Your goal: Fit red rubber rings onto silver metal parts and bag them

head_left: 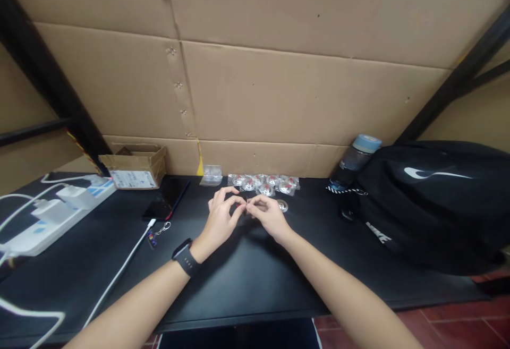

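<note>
My left hand (pixel 223 214), with a dark watch on its wrist, and my right hand (pixel 270 215) meet above the black tabletop (pixel 247 274). Thumb and forefinger of each are pinched together, the tips nearly touching. Between them is something small and thin, with a bit of red by the left fingers; its kind is too small to tell. Just beyond my right hand lies a round metal disc (pixel 282 206). Several shiny round pieces in clear plastic packets (pixel 266 188) are laid in rows behind the hands. To their left rests a clear plastic packet (pixel 211 175).
At left are a white power strip (pixel 59 216) with cables, an open cardboard box (pixel 137 167), a dark phone (pixel 166 200) and a keychain (pixel 152 239). A bottle (pixel 354 160) and a black backpack (pixel 434 205) stand at right. A cardboard wall (pixel 279 94) closes the back.
</note>
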Demonstrator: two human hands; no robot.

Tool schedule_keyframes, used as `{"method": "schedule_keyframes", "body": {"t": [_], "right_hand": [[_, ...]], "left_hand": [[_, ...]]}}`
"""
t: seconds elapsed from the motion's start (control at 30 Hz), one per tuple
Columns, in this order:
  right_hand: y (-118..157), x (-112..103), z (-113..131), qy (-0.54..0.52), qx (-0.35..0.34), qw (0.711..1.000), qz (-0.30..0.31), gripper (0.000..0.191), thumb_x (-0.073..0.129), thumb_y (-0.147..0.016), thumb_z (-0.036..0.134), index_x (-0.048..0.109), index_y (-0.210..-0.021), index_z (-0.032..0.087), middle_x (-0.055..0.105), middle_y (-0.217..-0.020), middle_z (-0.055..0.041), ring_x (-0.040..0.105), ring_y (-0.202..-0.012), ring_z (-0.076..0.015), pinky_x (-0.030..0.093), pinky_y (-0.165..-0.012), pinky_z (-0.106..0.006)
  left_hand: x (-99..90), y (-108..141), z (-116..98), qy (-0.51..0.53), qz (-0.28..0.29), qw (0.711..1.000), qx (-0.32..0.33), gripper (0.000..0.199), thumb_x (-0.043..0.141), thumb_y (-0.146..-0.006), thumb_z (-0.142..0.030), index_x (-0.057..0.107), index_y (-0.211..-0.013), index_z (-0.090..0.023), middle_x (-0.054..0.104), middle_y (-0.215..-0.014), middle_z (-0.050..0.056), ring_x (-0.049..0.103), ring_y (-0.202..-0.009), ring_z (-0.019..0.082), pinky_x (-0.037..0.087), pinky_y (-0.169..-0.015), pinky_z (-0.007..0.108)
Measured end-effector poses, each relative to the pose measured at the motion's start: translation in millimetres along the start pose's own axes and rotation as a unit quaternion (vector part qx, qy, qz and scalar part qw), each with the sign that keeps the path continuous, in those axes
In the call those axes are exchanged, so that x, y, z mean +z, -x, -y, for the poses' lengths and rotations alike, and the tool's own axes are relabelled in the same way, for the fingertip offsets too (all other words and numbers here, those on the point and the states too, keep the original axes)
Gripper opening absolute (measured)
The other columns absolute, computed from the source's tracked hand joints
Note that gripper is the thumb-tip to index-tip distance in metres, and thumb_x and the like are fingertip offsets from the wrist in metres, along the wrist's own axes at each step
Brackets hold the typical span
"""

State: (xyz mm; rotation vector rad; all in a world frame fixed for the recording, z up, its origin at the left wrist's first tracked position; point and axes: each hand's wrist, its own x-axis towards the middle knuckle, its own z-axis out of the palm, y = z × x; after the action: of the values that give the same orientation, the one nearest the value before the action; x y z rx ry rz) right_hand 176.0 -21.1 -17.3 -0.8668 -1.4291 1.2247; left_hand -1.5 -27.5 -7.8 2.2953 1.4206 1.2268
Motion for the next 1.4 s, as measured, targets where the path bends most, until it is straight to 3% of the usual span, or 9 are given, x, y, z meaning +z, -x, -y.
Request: {"method": "schedule_keyframes", "body": {"t": [0.23,0.47,0.57,0.67,0.87,1.07,1.17,1.27,1.4], "right_hand": [[0,-1,2,-0.009,0.046,0.998,0.032,0.041,0.055,-0.094,0.056,0.066,-0.088,0.018,0.069,-0.087,-0.0054,0.069,-0.079,-0.0174,0.050,-0.065,-0.026],[-1,-7,7,0.142,-0.054,0.988,0.042,0.026,0.062,-0.092,0.046,0.067,-0.088,0.021,0.061,-0.110,-0.0065,0.061,-0.094,-0.0182,0.051,-0.067,-0.026],[0,-8,9,0.202,-0.082,0.975,0.034,0.020,0.060,-0.093,0.036,0.066,-0.082,0.021,0.060,-0.109,-0.0066,0.061,-0.099,-0.0189,0.050,-0.068,-0.026],[1,-10,13,0.252,-0.103,0.962,0.036,0.014,0.060,-0.091,0.028,0.065,-0.080,0.021,0.060,-0.112,-0.0065,0.060,-0.102,-0.0192,0.050,-0.074,-0.028],[1,-17,16,0.314,-0.124,0.940,0.052,0.009,0.063,-0.087,0.020,0.067,-0.079,0.020,0.059,-0.115,-0.0068,0.058,-0.112,-0.0214,0.048,-0.092,-0.035],[-1,-27,7,0.415,-0.119,0.896,0.103,0.007,0.068,-0.085,0.021,0.069,-0.078,0.020,0.059,-0.121,-0.0079,0.055,-0.118,-0.0237,0.041,-0.105,-0.041],[-3,-34,7,0.465,-0.094,0.875,0.101,0.019,0.064,-0.091,0.030,0.068,-0.075,0.021,0.064,-0.111,-0.0068,0.059,-0.109,-0.0227,0.045,-0.097,-0.038],[-4,-47,13,0.529,-0.058,0.844,0.072,0.029,0.056,-0.096,0.040,0.068,-0.078,0.022,0.068,-0.094,-0.0054,0.063,-0.094,-0.0214,0.046,-0.085,-0.035],[-7,-73,23,0.626,0.006,0.780,0.023,0.026,0.074,-0.081,0.034,0.068,-0.103,0.022,0.067,-0.111,-0.0096,0.061,-0.104,-0.0279,0.044,-0.081,-0.034]], "left_hand": [[-2.9,-1,-4,-0.042,-0.024,0.999,0.016,0.010,0.061,-0.094,-0.028,0.070,-0.091,-0.027,0.057,-0.126,0.006,0.050,-0.123,0.027,0.035,-0.099,0.046],[-5.2,-3,0,-0.014,0.005,1.000,0.015,0.011,0.059,-0.095,-0.032,0.068,-0.092,-0.026,0.059,-0.122,0.005,0.052,-0.121,0.027,0.036,-0.099,0.045],[-6.2,-4,2,0.028,0.017,0.999,0.011,0.018,0.048,-0.100,-0.035,0.062,-0.107,-0.026,0.058,-0.124,0.006,0.052,-0.122,0.025,0.037,-0.101,0.043],[-6.9,-3,6,0.033,0.070,0.997,0.028,0.025,0.048,-0.099,-0.040,0.058,-0.120,-0.029,0.055,-0.134,0.007,0.047,-0.129,0.026,0.035,-0.105,0.045],[-3.4,0,18,-0.039,0.163,0.984,0.052,0.025,0.063,-0.088,-0.045,0.067,-0.110,-0.033,0.055,-0.137,0.004,0.045,-0.130,0.030,0.034,-0.105,0.051],[-14.2,-11,41,-0.087,0.119,0.989,0.033,0.041,0.055,-0.094,-0.045,0.054,-0.133,-0.032,0.059,-0.135,0.007,0.047,-0.126,0.030,0.036,-0.100,0.048],[-26.4,-19,66,-0.137,0.075,0.988,-0.013,0.025,0.054,-0.092,-0.029,0.064,-0.116,-0.030,0.064,-0.126,0.007,0.051,-0.119,0.030,0.037,-0.095,0.046],[-34.5,-22,90,-0.169,0.083,0.982,-0.033,0.019,0.062,-0.086,-0.029,0.071,-0.103,-0.031,0.066,-0.117,0.006,0.053,-0.114,0.032,0.037,-0.093,0.046],[-32.6,-21,102,-0.164,0.105,0.980,-0.028,0.016,0.065,-0.085,-0.034,0.074,-0.098,-0.032,0.067,-0.113,0.005,0.054,-0.111,0.031,0.036,-0.092,0.044]]}}
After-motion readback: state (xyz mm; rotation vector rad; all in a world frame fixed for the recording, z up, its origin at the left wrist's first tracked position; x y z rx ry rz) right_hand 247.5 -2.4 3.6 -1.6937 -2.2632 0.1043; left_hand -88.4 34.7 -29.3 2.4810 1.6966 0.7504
